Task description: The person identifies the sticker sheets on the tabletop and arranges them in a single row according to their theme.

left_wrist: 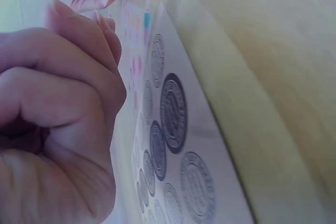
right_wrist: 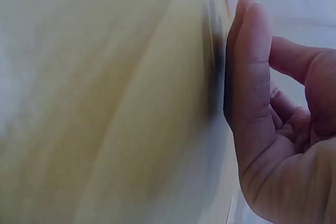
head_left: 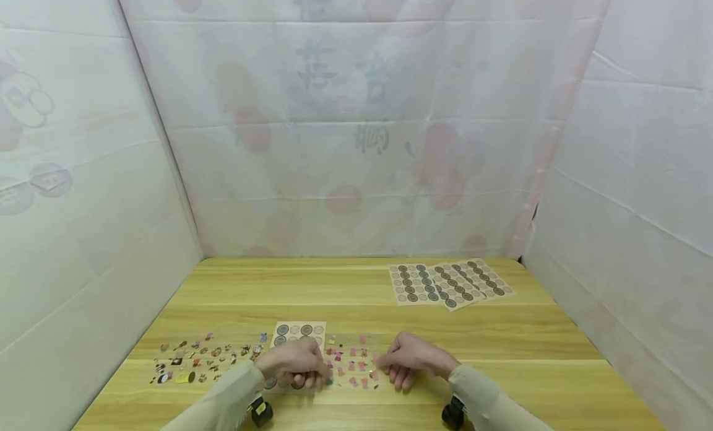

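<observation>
A clear sticker sheet [head_left: 353, 361] printed with small pink figures lies between the two hands in the head view. My left hand [head_left: 298, 360] pinches its left edge, the other fingers curled in. Under that hand is a beige sheet of round seal stickers [head_left: 281, 334], partly hidden by it; the left wrist view shows its printed seals [left_wrist: 173, 114] up close. At the opposite edge of the clear sheet, my right hand [head_left: 412, 360] has its fingertips together on the border, wrist low over the wood. The right wrist view shows that hand [right_wrist: 262, 87] close over the table.
On the left lies another clear sheet with small coloured stickers [head_left: 203, 361]. Several beige seal sheets [head_left: 412, 283] overlap at the back right of the wooden table [head_left: 301, 285]. Pale printed curtains [head_left: 345, 171] enclose the back and sides.
</observation>
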`<action>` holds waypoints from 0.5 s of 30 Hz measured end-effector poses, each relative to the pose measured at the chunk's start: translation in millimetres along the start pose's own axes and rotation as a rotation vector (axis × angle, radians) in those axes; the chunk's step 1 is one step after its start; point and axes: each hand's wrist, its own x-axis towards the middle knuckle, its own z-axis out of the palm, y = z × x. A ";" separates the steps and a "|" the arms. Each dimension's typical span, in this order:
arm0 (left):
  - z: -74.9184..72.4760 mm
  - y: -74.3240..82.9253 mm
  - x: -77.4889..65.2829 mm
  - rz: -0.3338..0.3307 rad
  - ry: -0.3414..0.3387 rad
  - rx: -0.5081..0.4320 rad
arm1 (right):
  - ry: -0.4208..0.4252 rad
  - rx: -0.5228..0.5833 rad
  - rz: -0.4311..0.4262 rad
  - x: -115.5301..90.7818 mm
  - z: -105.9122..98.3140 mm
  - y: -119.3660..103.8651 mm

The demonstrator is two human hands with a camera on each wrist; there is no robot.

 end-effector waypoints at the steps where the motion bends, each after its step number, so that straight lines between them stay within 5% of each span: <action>1: -0.3 0.6 1.0 0.011 -0.003 -0.007 | 0.009 0.008 -0.002 0.8 -1.1 -0.2; 15: 1.0 22.8 37.9 0.086 0.112 -0.025 | 0.121 0.071 -0.068 12.3 -18.1 -0.6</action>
